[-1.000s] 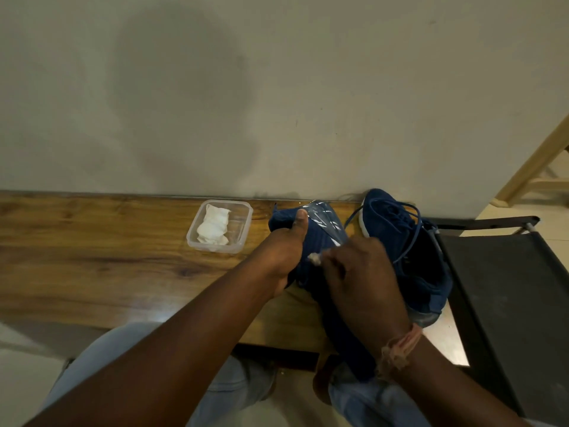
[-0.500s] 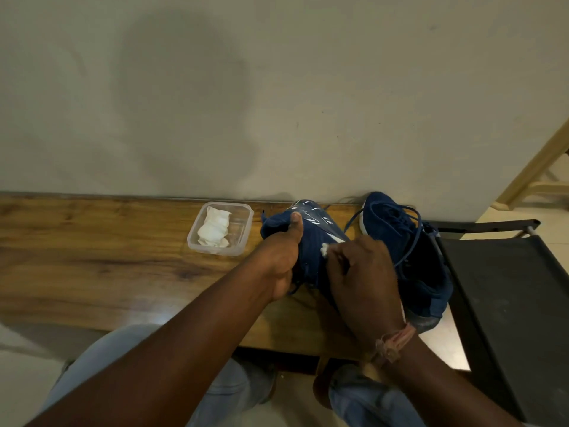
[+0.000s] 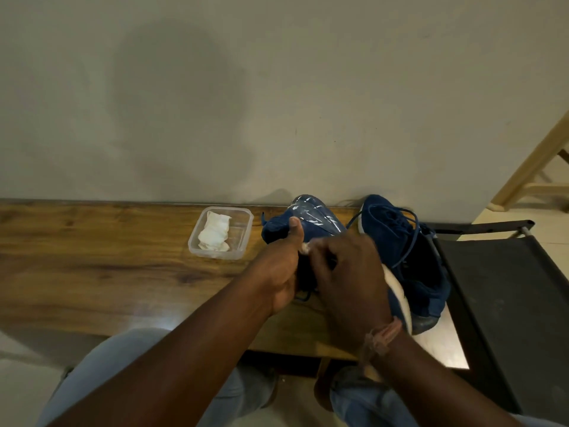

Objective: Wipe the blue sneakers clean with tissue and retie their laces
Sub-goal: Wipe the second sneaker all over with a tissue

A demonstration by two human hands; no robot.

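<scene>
My left hand (image 3: 281, 266) grips a blue sneaker (image 3: 311, 218) tilted on its side over the wooden table (image 3: 101, 260), thumb lying on its upper. My right hand (image 3: 345, 272) pinches a small white wad of tissue (image 3: 305, 247) and presses it against that sneaker close to my left thumb. The sneaker's white sole (image 3: 398, 295) shows past my right wrist. The second blue sneaker (image 3: 409, 254) lies to the right near the table end, its blue laces loose. Much of the held sneaker is hidden behind my hands.
A clear plastic tub (image 3: 243, 232) with white tissue (image 3: 214, 232) stands left of the sneakers, near the wall. A black chair (image 3: 505, 291) stands right of the table. A pale wooden frame (image 3: 529, 177) is at the far right. My knees are below the table edge.
My right hand has slid the tissue leftward along the held sneaker, toward my left thumb. The sneaker has turned in my left hand, so its white sole now shows.
</scene>
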